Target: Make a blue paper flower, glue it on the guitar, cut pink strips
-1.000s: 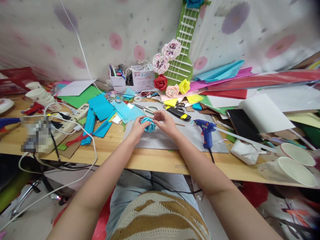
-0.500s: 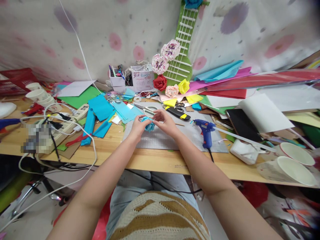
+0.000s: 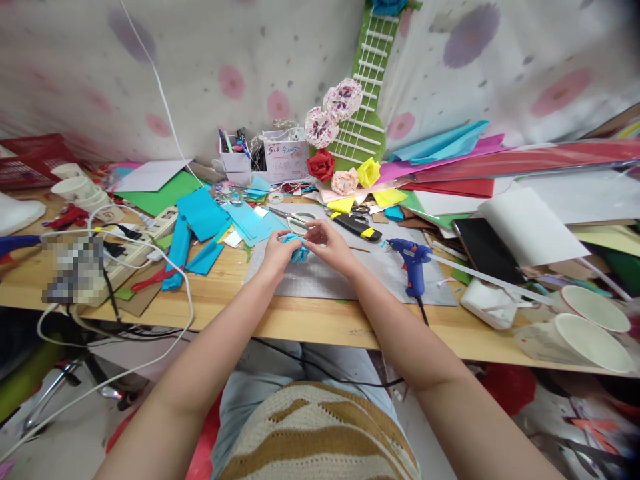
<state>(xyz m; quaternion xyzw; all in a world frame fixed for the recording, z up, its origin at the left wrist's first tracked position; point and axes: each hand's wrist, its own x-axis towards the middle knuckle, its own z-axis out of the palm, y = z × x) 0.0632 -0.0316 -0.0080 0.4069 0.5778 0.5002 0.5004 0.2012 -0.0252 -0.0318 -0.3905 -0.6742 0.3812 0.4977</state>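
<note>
Between my two hands is a small blue crepe-paper flower [image 3: 299, 254], partly hidden by the fingers, held above the grey mat [image 3: 320, 285]. My left hand [image 3: 279, 254] is closed on its left side. On the right, my right hand [image 3: 329, 245] pinches its edge with thumb and fingertips. Just behind the hands lie scissors [image 3: 300, 224] and a black and yellow utility knife [image 3: 356, 227]. A blue hot glue gun [image 3: 413, 263] rests at the mat's right side, a long glue stick poking from its back.
Blue paper sheets [image 3: 203, 217] and a power strip [image 3: 145, 243] with tangled cables lie to the left. Toward the back stands a green guitar-shaped board [image 3: 361, 127] with paper flowers. Paper cups [image 3: 593, 340] and a dark phone-like slab [image 3: 485, 250] are at the right.
The blue flower has turned slightly between my fingers, and less of it shows now. Both hands stay in nearly the same place.
</note>
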